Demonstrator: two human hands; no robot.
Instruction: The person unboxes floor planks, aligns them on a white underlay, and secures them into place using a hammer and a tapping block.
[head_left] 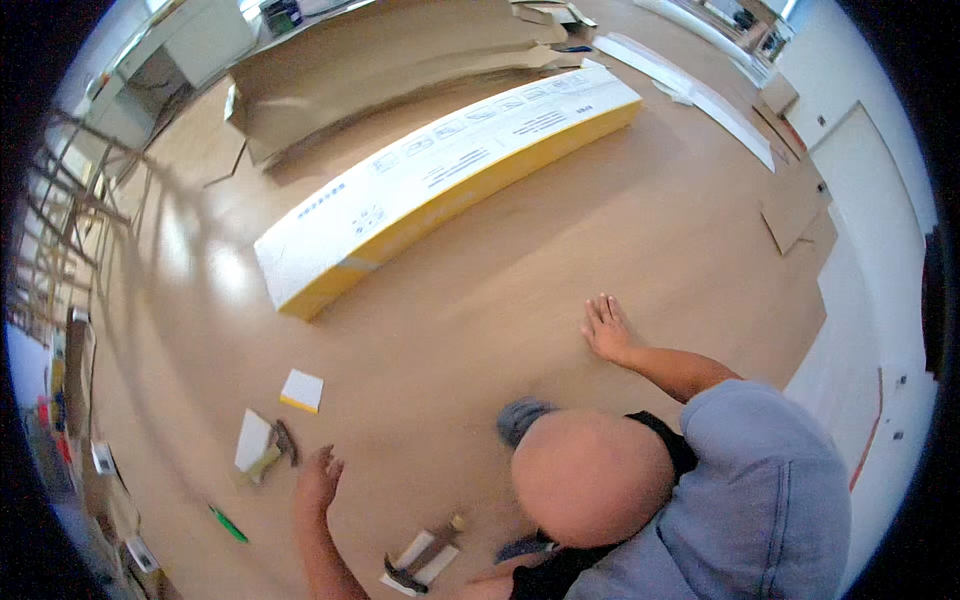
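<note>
Neither of my hands can be made out. Below me a co-worker with a bare head [590, 475] and grey shirt [750, 490] bends over the brown floor. Their right hand [607, 325] is spread on it. Another hand [318, 472], apparently also theirs, hovers with loosely bent fingers beside a hammer [284, 440] lying by a white piece [251, 440]. A second hammer [408, 577] lies on white pieces nearer the bottom. A white square [301, 388] and a slim green tool [228, 522] are nearby. A long white-and-yellow carton [450, 180] lies across the floor beyond.
Opened brown cardboard [370, 70] lies behind the carton. White strips [700, 105] stretch toward the back right. Metal scaffolding or racks [70, 190] stand at left, above assorted tools along that edge. Cardboard sheets [790, 220] and white panels [860, 200] line the right side.
</note>
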